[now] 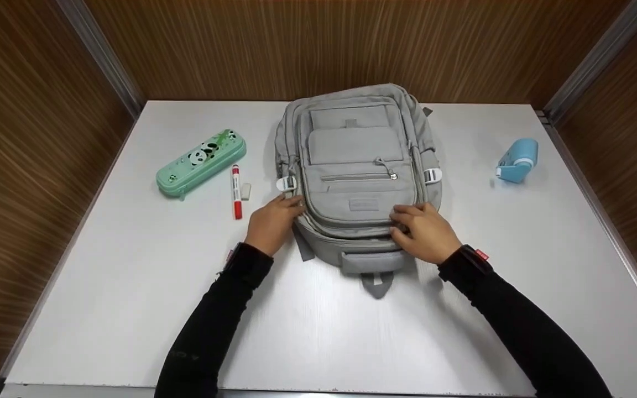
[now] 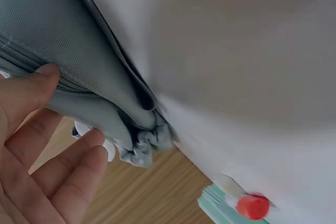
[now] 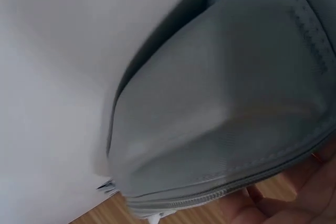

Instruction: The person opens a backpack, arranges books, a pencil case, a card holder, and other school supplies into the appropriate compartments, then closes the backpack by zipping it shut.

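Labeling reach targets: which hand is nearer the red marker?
Left. The left hand sits just right of the red marker, at the backpack's near-left edge; the right hand is across the backpack.

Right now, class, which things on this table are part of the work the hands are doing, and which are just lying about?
In hand:
grey backpack, lying flat
left hand, fingers at the backpack's left edge
right hand, resting on its near right corner

Lying about:
green panda pencil case
red marker
white eraser
blue handheld gadget, far right

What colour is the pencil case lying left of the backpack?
The pencil case is mint green with a panda print, clearest in the head view.
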Motion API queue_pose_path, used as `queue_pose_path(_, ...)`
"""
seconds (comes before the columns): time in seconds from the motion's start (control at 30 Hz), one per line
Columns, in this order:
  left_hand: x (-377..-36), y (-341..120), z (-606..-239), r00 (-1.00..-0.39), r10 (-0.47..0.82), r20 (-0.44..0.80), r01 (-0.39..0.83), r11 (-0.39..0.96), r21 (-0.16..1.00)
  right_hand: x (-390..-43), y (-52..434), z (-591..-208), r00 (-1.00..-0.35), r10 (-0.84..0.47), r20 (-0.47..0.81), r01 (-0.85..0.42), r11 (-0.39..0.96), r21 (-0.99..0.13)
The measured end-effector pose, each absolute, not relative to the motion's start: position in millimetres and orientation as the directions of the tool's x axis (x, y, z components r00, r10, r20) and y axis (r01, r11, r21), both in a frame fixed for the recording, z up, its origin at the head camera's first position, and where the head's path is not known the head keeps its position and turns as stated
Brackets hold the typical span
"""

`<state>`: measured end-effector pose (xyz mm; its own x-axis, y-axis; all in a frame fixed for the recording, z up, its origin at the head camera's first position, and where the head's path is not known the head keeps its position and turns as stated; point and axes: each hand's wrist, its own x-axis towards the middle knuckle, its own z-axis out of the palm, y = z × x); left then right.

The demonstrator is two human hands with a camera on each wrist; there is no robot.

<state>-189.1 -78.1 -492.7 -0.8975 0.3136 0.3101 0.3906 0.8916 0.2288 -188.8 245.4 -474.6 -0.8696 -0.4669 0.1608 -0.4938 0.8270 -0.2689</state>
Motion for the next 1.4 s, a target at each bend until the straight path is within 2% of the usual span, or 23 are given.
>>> queue_pose_path(0.13,-192,-87,-495,-0.901,0.283,0.329,0.370,0.897,0.242,-182,235,-473,-0.848,-0.506,0.155,-0.529,0.814,-0.239)
queue_pose_path(0.47,-192,-92,-495,-0.908,0.292,0.301,0.376,0.886,0.273,-185,215,-467,-0.768,-0.589,0.251,-0.637,0.741,-0.211)
queue_pose_path(0.7,-193,-101,-491,-0.937,0.315,0.149,0.346,0.802,0.486,-196,207,-473,-0.763,-0.603,0.232,-0.644,0.739,-0.196)
queue_pose_path(0.8,-195,-109,-490,-0.941,0.306,0.142,0.331,0.758,0.562,-196,208,-475,-0.750,-0.609,0.258,-0.660,0.719,-0.218)
queue_pose_path(0.97,-206,-140,-484,-0.967,0.167,0.191,0.252,0.705,0.662,-196,208,-474,-0.739,-0.604,0.299,-0.672,0.695,-0.257)
queue_pose_path(1.1,-224,-178,-478,-0.983,0.025,0.184,0.152,0.677,0.720,-195,208,-471,-0.752,-0.583,0.308,-0.657,0.697,-0.286)
queue_pose_path(1.23,-238,-212,-481,-0.982,-0.106,0.159,0.030,0.737,0.676,-194,206,-467,-0.764,-0.563,0.315,-0.643,0.701,-0.309)
queue_pose_path(1.4,-243,-236,-494,-0.970,-0.235,0.057,-0.161,0.804,0.573,-193,205,-466,-0.779,-0.549,0.302,-0.625,0.714,-0.315)
